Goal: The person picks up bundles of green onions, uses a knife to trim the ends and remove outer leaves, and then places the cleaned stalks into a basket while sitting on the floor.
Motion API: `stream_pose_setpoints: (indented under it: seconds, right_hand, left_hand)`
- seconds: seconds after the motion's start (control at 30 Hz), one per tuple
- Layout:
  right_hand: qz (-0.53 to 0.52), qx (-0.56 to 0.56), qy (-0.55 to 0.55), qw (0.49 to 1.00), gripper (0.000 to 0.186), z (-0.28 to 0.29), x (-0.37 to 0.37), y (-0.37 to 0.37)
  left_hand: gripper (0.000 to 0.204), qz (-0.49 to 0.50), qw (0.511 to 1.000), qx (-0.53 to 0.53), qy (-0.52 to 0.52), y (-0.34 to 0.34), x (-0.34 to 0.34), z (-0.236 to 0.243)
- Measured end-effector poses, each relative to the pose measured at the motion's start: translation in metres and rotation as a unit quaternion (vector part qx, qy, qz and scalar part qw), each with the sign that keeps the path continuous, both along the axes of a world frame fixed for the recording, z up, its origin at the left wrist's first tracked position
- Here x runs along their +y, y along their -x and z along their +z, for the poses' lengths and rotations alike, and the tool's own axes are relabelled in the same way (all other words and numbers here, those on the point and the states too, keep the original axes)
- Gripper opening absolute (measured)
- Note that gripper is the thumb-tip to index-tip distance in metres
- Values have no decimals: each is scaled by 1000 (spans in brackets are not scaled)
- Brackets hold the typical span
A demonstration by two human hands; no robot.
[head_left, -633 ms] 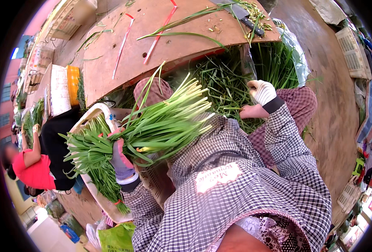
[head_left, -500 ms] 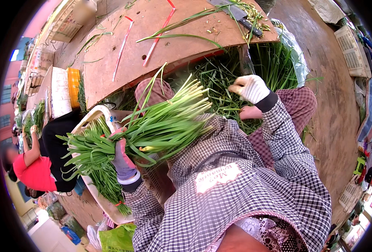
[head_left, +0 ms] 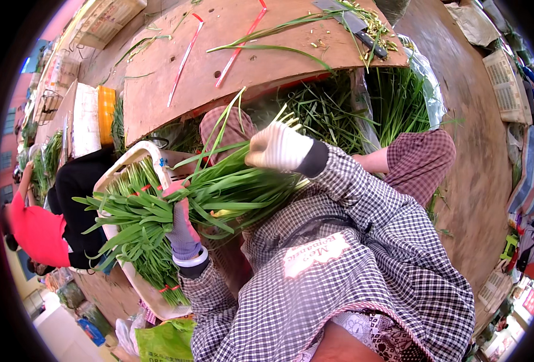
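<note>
On the table [head_left: 149, 105], a knife [head_left: 354, 23] lies near the right edge, beside stem scraps [head_left: 382, 27]; two ties [head_left: 185, 63] lie further left, long leaves [head_left: 279, 47] crossing the right-hand one. A bag [head_left: 429, 90] of greens [head_left: 399, 99] sits by the near right corner; loose leaves [head_left: 327, 111] lie at the near edge, seemingly partly beneath it. Before the near left corner stands a crate [head_left: 139, 288] of bundles [head_left: 152, 274], a bunch [head_left: 230, 187] over its right edge.

We had open air over the left half of the tabletop [head_left: 152, 99], but the knife [head_left: 352, 22] and chopped stems [head_left: 382, 30] cluttered its right end, and the left knee [head_left: 224, 130], white basket [head_left: 152, 150] and leafy bunch [head_left: 233, 193] crowded the space around our hands [head_left: 282, 148].
</note>
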State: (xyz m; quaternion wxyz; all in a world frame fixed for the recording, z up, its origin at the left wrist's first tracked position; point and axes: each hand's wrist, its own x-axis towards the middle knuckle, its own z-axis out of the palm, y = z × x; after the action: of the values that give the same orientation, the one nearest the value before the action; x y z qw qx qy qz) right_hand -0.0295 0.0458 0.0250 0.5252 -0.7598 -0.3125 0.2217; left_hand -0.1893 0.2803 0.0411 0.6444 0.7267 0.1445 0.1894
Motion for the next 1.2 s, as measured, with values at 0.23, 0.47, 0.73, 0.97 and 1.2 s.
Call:
stream_pose_setpoints:
  seconds: [0.23,0.47,0.73,0.97,1.2]
  right_hand:
    - [-254,124,-91,955,11,94,-72,-41]
    - [-157,-216,304,914,33,-20,-139,-48]
    - [-170,-137,140,966,46,-9,-82,-75]
    - [-56,-147,159,975,59,-20,15,-104]
    - [-74,-223,134,963,19,-55,-17,-119]
  left_hand:
    - [27,6,1000,23,5,-7,-6,2]
    - [28,4,1000,11,6,-3,-1,-2]
    - [25,21,997,32,63,-7,-4,4]
    - [32,39,992,77,89,-1,8,-12]
    - [32,67,978,90,174,4,9,-11]
